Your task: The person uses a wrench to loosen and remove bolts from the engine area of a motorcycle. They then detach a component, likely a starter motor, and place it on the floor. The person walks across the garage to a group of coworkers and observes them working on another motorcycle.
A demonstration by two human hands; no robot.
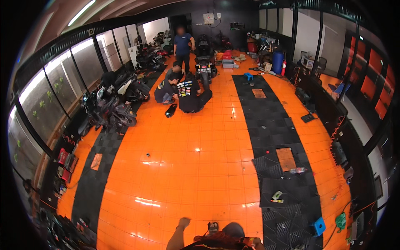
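My left hand [184, 222] hangs over the orange tiled floor [187, 166] at the bottom of the view. Its fingers look curled in, and I see nothing held in them. Just right of it, one of my feet in a dark sandal [213, 227] rests on the tiles. Of my right arm [257, 242] only a small piece shows at the lower edge, beside my red and dark clothing; the right hand itself is out of sight. No tool or part lies within touch of the left hand.
People crouch by a parked motorcycle [204, 68]; a person in blue [182, 43] stands behind. More motorcycles [110, 104] line the left. On the right, a black mat strip [271, 125] carries a plastic bottle [298, 170] and a blue stool [318, 226]. Red toolboxes [64, 164] stand left.
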